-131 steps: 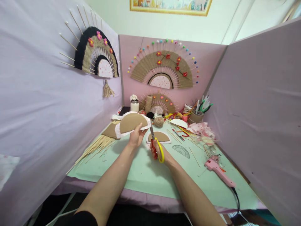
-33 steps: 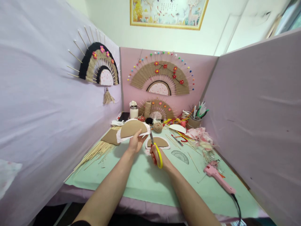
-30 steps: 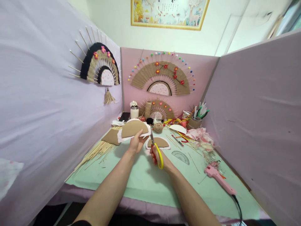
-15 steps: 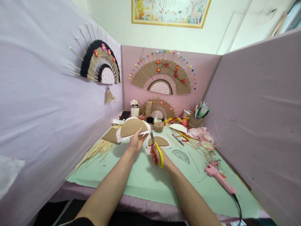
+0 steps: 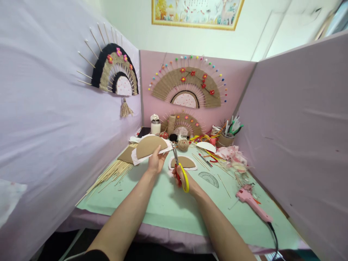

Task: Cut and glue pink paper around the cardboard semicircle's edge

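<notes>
My left hand [image 5: 157, 160] grips the lower edge of a half-round cardboard piece [image 5: 150, 146], its thumb on the brown face. Pale pink-white fabric [image 5: 136, 157] juts out past the cardboard's edge. In my right hand [image 5: 182, 175] is a pair of scissors [image 5: 175, 156] with yellow and red handles. Its blades point up and stand slightly apart, close to the right end of the fabric; whether they touch it I cannot tell. Below and behind the scissors, a second half-round cardboard piece [image 5: 185, 162] lies on fabric on the table.
Thin wooden sticks [image 5: 112, 170] are heaped at left. A clear protractor [image 5: 208, 179] lies right of my hands, with a pink glue gun [image 5: 254, 204] and its cord farther right. Twine [image 5: 183, 144], a white bottle [image 5: 156, 127] and fabric scraps [image 5: 232, 156] sit toward the back.
The cardboard piece and my left hand have shifted slightly left and tilted more. The scissor blades, closer together before, now stand slightly apart.
</notes>
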Motion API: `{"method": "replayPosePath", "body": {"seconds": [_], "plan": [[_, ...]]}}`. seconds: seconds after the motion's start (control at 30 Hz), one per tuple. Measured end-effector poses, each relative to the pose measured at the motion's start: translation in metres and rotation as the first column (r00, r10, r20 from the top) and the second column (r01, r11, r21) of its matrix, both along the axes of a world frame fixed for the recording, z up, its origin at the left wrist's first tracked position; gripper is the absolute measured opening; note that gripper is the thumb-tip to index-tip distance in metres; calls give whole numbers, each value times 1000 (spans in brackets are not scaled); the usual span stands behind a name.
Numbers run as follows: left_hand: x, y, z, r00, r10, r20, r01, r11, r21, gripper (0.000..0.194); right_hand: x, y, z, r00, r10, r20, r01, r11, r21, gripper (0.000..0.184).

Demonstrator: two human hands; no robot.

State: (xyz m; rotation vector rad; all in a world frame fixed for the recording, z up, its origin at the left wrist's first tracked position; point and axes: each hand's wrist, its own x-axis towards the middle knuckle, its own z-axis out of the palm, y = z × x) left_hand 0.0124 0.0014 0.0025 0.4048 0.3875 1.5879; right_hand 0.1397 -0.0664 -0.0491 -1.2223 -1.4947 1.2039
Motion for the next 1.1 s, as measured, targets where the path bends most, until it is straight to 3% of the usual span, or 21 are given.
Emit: {"method": "replayPosePath", "body": {"seconds": [0.17,0.33,0.47,0.67,1.1], "plan": [[-5,4,1,999,19,34,-18,1000,-8,23,0,-4,8,999,18,-36,-18,1000,2,60],[-16,13,4,991,91,98,-84,994,-76,19,-3,-13,23,994,33,-106,-43,995,-89,56],[-17,12,5,992,55,110,-49,997,-60,19,-3,-16,28,993,76,-94,-85,992,-89,56],[-7,3,3,997,-58,50,59,998,-16,22,-3,-15,25,996,69,-49,-72,995,-72,54],[3,-5,-1,989,-140,-48,141,990,21,26,-1,-11,17,1000,12,-4,-12,999,-37,58]]}}
